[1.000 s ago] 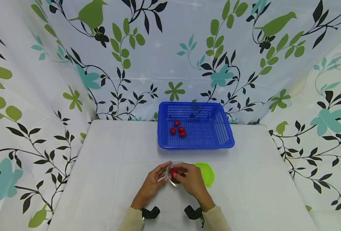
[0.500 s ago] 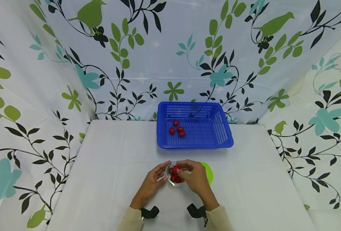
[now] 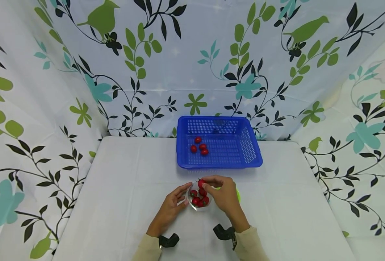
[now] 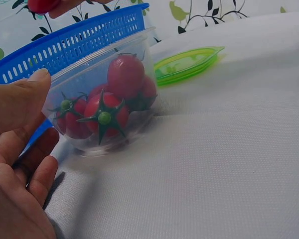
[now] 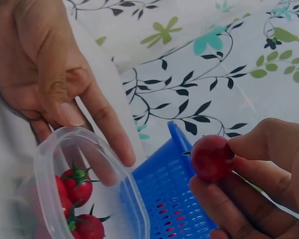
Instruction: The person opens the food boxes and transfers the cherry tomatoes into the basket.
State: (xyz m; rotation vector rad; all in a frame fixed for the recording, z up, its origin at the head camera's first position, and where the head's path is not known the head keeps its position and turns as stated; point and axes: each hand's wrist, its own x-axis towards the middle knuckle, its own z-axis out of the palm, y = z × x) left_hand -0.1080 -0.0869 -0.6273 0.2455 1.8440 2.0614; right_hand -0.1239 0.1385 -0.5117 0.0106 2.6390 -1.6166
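Observation:
A clear plastic container (image 4: 139,50) stands on the white cloth with several red cherry tomatoes (image 4: 104,117) inside, green stems showing on some. My left hand (image 3: 171,208) holds the container from its left side, with thumb and index finger at its rim in the right wrist view. Just above the container's far edge, my right hand (image 3: 226,194) pinches one cherry tomato (image 5: 212,158) between thumb and fingers, its stem pointing left. A bright green lid (image 4: 187,65) lies right of the container; in the head view my right hand covers most of it.
Behind the hands, a blue perforated basket (image 3: 249,156) holds several loose red tomatoes (image 3: 203,146) on its left side. White cloth (image 3: 130,174) covers the table. A leaf-patterned curtain (image 3: 179,72) hangs behind and at both sides.
My right hand has risen from inside the container and moved slightly right and away from me, lifting a cherry tomato. More tomatoes inside now show. My left hand stays put.

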